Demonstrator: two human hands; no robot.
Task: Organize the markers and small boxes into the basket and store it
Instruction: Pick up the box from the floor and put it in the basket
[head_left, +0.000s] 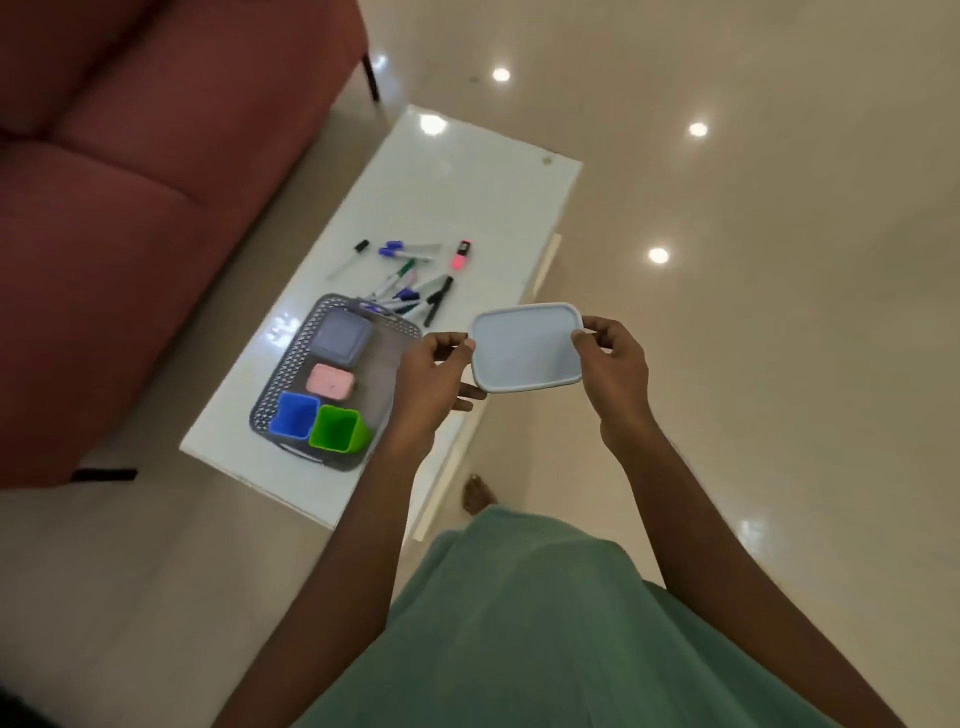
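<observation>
I hold a pale blue rectangular box (525, 347) in the air beside the table, my left hand (434, 382) gripping its left edge and my right hand (613, 364) its right edge. The grey perforated basket (283, 371) rests on the white table (467, 197). Inside it are a grey-blue square box (342, 336), a pink box (331, 382), a blue cup (295, 415) and a green cup (336, 428). Several markers (410, 291) lie scattered on the table beyond the basket, along with a pink highlighter (460, 254).
A dark red sofa (130, 182) stands left of the table. Glossy beige floor (753, 312) lies to the right. My foot (478, 493) is by the table's near corner, and my green garment (519, 623) fills the lower view.
</observation>
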